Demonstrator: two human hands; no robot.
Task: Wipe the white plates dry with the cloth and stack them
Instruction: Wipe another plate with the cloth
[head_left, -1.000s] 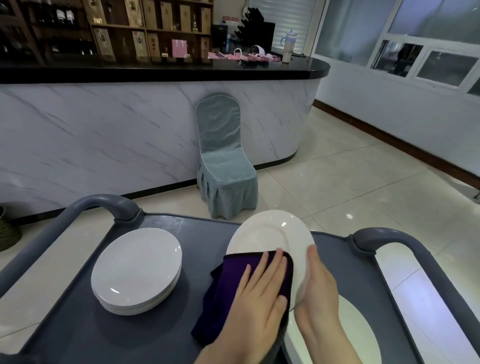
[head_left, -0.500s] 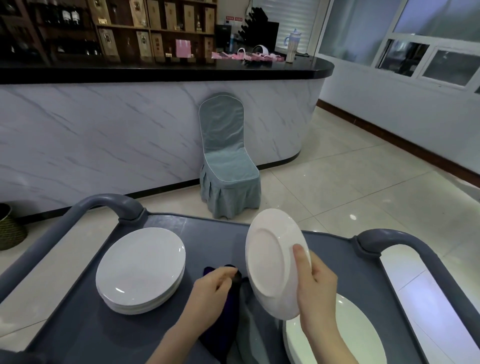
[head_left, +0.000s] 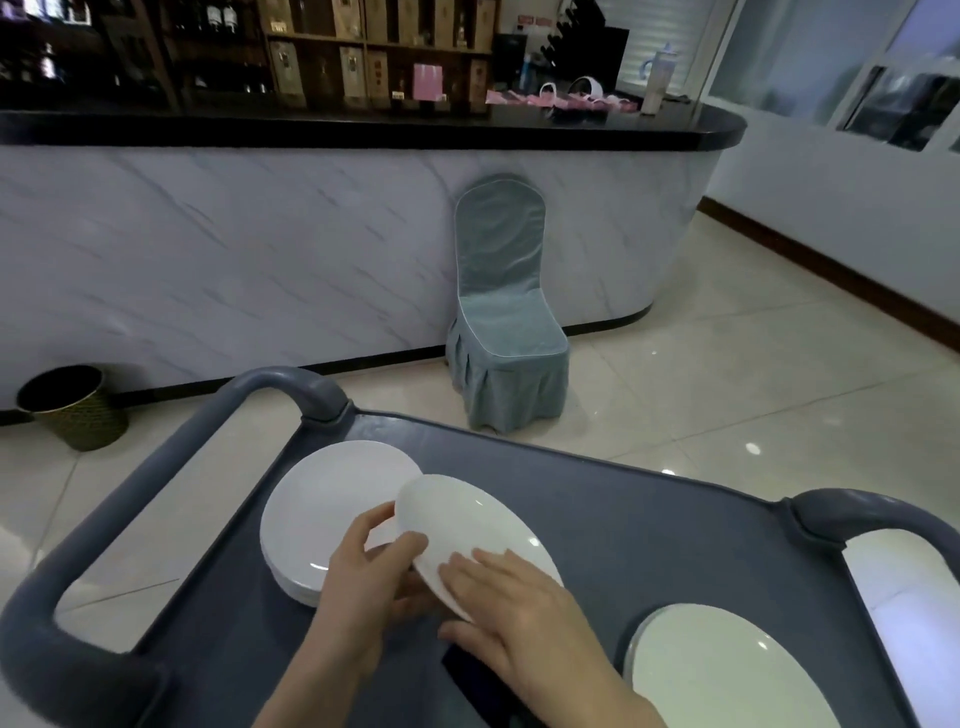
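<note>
Grey cart top (head_left: 649, 545) fills the lower feed, with raised handles (head_left: 280, 384) at either end. Notes, hands first.

Left hand (head_left: 374, 582): curled on the near-left rim of the held plate (head_left: 467, 519), thumb on the upper face, fingers underneath.

Right hand (head_left: 519, 608): fingers laid fairly flat across the plate's near face, thumb showing below the rim. I read that as a pinch, though the underside is hidden from me. Neither hand carries the cloth.

Held plate: off the cart, tilted, face up. Its long axis on my screen runs far-left to near-right. Its far-left edge overlaps the right edge of the stack (head_left: 327, 514); I cannot tell whether they touch.

Stack: flat on the cart, left of and a little ahead of both hands. The left hand is the nearer one, just beside the stack's near-right rim.

Cloth (head_left: 467, 670): dark, on the cart beneath the right hand, mostly hidden.

Second pile (head_left: 727, 675): near-right corner, well apart from the stack.

Judgement: this plate looks wiped and stacking is the step in hand. The next move calls for a short carry leftward and a levelling, with the left fingers kept clear of the rim.

Beyond the cart: covered chair (head_left: 504, 312), marble-fronted bar (head_left: 260, 249), bin (head_left: 72, 410) on the floor at left
</note>
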